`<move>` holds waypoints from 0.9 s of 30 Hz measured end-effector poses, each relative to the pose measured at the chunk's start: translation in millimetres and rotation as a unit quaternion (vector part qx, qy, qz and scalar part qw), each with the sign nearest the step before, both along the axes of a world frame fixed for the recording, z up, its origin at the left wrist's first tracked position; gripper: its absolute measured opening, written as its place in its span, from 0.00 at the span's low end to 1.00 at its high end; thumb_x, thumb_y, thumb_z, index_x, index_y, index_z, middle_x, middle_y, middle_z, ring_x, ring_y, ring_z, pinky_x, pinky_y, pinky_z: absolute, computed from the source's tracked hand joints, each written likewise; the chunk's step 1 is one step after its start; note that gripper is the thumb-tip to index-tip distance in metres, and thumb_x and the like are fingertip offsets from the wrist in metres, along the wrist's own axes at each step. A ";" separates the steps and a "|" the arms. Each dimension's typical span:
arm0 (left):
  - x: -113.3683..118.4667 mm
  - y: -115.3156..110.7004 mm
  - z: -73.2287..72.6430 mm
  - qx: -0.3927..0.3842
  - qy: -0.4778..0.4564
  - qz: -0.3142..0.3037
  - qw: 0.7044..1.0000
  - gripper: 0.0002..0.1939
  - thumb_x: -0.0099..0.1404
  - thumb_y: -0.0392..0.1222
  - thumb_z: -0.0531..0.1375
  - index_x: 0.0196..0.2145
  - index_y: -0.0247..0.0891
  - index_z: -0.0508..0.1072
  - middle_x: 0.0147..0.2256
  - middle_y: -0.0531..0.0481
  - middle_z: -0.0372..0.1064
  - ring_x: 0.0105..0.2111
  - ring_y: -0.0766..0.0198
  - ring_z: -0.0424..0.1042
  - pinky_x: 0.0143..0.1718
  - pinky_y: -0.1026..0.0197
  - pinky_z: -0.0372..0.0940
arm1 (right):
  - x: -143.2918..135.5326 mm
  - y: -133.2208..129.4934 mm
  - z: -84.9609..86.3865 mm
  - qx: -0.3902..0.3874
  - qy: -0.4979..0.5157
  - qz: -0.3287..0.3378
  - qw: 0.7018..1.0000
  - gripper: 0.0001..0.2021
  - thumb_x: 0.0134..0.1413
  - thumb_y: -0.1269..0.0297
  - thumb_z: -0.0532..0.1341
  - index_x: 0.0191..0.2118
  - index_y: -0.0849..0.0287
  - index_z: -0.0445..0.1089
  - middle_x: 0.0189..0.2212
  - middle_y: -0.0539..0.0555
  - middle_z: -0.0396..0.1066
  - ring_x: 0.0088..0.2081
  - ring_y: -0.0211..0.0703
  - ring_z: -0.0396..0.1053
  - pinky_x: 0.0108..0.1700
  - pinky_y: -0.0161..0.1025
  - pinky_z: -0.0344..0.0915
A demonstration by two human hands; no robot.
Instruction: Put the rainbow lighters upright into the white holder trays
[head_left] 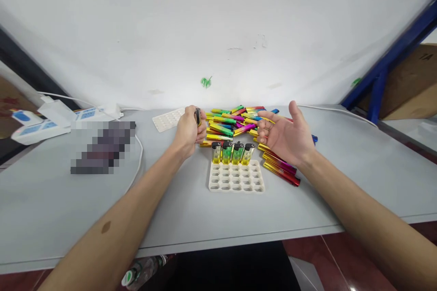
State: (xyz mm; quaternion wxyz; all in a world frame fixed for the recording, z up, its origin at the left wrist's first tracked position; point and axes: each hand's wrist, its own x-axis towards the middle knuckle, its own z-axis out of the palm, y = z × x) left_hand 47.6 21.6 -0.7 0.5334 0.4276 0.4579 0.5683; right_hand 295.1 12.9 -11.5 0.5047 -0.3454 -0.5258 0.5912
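My left hand (pixel 191 131) is closed around a lighter (pixel 198 117), whose dark top pokes out above the fingers. Palm up and fingers spread, my right hand (pixel 285 136) holds nothing and hovers over the right side of a heap of shiny multicoloured lighters (pixel 223 122). Between the hands lies a white tray (pixel 236 190) with rows of oval holes. Several yellow, green and silver lighters with black tops (pixel 237 153) stand upright in its far row. A few loose lighters (pixel 282 173) lie beside the tray, below my right hand.
Behind my left hand lies a second white holed tray (pixel 167 119). A power strip (pixel 44 131) with plugs, a blurred-out dark object (pixel 104 148) and a white cable (pixel 139 159) are on the left. The wall (pixel 218 32) bounds the table's back. A plastic bottle (pixel 143 273) is below the front edge.
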 end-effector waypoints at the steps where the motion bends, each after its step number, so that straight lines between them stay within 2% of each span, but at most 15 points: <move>1: 0.0 -0.6 1.3 0.008 -0.006 -0.005 1.000 0.14 0.68 0.49 0.48 0.27 0.41 0.61 0.13 0.60 0.47 0.10 0.73 0.45 0.13 0.68 0.40 | 0.0 0.0 0.0 0.000 -0.002 0.002 1.000 0.41 0.52 0.25 0.43 0.45 0.56 0.75 0.32 0.58 0.73 0.32 0.49 0.70 0.35 0.46 0.65; 5: 0.4 -2.6 4.8 0.017 -0.014 -0.023 1.000 0.11 0.67 0.44 0.46 0.28 0.41 0.60 0.13 0.60 0.47 0.10 0.72 0.45 0.13 0.70 0.40 | -1.6 -0.9 1.6 -0.030 0.035 0.022 0.999 0.38 0.53 0.26 0.46 0.42 0.55 0.75 0.30 0.56 0.72 0.30 0.46 0.68 0.34 0.44 0.64; 10: 1.9 -2.8 3.7 0.004 -0.023 -0.036 0.999 0.11 0.67 0.44 0.46 0.28 0.41 0.60 0.13 0.60 0.47 0.10 0.72 0.44 0.13 0.70 0.41 | -3.3 -1.6 3.8 -0.065 0.081 0.035 0.994 0.35 0.54 0.28 0.49 0.40 0.55 0.75 0.28 0.54 0.70 0.28 0.43 0.65 0.32 0.42 0.63; 20: 4.0 -2.8 -4.1 -0.002 0.019 -0.021 1.000 0.27 0.71 0.58 0.44 0.21 0.39 0.60 0.13 0.59 0.46 0.11 0.73 0.45 0.13 0.69 0.42 | -2.7 -2.5 2.6 -0.058 0.041 0.043 0.997 0.35 0.54 0.28 0.48 0.41 0.54 0.75 0.29 0.54 0.69 0.28 0.44 0.65 0.32 0.42 0.63; 22: 4.2 -2.6 -4.0 -0.003 0.023 -0.017 1.000 0.26 0.71 0.57 0.44 0.21 0.39 0.60 0.13 0.59 0.46 0.10 0.73 0.45 0.13 0.68 0.42 | -3.0 -3.1 2.8 -0.054 0.034 0.043 0.997 0.35 0.54 0.28 0.48 0.41 0.54 0.76 0.29 0.54 0.69 0.28 0.44 0.65 0.33 0.42 0.63; 27: 6.7 -4.0 1.2 -0.001 0.015 -0.006 1.000 0.15 0.68 0.47 0.46 0.25 0.41 0.59 0.13 0.60 0.47 0.10 0.72 0.45 0.13 0.70 0.40 | -4.1 -4.2 2.3 -0.056 0.028 0.064 0.996 0.32 0.56 0.31 0.50 0.41 0.54 0.76 0.29 0.53 0.69 0.29 0.42 0.65 0.32 0.41 0.63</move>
